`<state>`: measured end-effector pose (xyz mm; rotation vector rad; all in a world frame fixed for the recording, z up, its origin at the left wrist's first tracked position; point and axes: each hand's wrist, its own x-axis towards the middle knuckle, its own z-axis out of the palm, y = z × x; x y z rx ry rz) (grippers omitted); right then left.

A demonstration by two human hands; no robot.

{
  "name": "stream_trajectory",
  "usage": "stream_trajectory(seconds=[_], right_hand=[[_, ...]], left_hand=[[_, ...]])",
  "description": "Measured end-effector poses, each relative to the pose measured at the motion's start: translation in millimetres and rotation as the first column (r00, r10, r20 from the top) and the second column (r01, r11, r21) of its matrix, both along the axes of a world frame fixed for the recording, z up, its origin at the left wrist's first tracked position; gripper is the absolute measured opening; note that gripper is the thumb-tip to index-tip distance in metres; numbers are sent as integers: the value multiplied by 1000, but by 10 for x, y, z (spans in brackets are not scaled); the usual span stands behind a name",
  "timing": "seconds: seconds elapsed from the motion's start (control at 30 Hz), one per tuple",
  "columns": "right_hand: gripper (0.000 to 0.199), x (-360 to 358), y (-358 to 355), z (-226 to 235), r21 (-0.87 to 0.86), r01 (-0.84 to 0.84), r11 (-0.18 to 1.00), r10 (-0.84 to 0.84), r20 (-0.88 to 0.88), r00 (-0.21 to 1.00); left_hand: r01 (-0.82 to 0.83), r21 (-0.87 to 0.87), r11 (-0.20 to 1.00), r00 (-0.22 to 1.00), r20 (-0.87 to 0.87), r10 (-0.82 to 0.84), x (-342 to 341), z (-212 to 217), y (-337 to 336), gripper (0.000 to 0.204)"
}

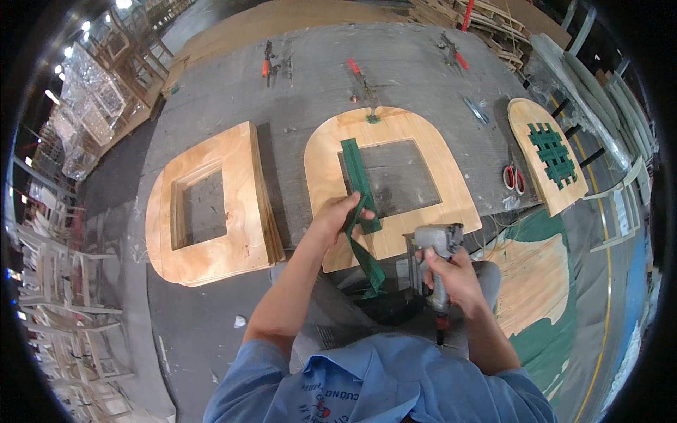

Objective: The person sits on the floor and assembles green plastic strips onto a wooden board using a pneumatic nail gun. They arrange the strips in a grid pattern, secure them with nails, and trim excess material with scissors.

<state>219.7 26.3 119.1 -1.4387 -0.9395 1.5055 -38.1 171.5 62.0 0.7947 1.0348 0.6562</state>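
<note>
A rounded plywood seat panel [451, 176] with a square opening lies in front of me. A green webbing strap [355, 163] runs across the left part of that opening, from the far edge to the near one. My left hand [342, 216] is closed on the loose length of the strap, whose tail [368, 264] dangles past the panel's near edge. In my right hand [455, 276] is a grey pneumatic staple gun [438, 243], gripped by its handle beside the panel's near right corner. A hose fitting shows at the handle's lower end.
A stack of similar panels [243, 204] lies to the left. On the right are red-handled scissors [513, 179] and a panel with woven green straps [553, 151]. Pliers [267, 62], a red-handled tool [358, 74], another red-handled tool [455, 53] and staple strips [476, 111] lie farther off.
</note>
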Motion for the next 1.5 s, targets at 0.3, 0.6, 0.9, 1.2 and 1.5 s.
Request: stream_trajectory(seconds=[0.3,0.6,0.9,1.2,1.5], right_hand=[[24,-554,482,-81,-133,-91,987,131,332,934],[26,-769,550,-149,-166,-78,983,144,435,889],[33,-828,550,-215,-145,-118,982,174,476,862],[35,-815,488,-351,-90,-148,985,173,523,834],[34,-917,527,-232,-103,-167,981,196,486,852]], left_hand=[[129,-172,977,992,21,-128,112,-407,563,40],[161,-142,977,986,69,-152,72,-465,567,42],[186,-156,970,978,119,-169,47,-546,621,42],[156,-172,973,979,158,-130,40,-579,589,39],[124,-147,981,978,187,-95,20,-599,592,41]])
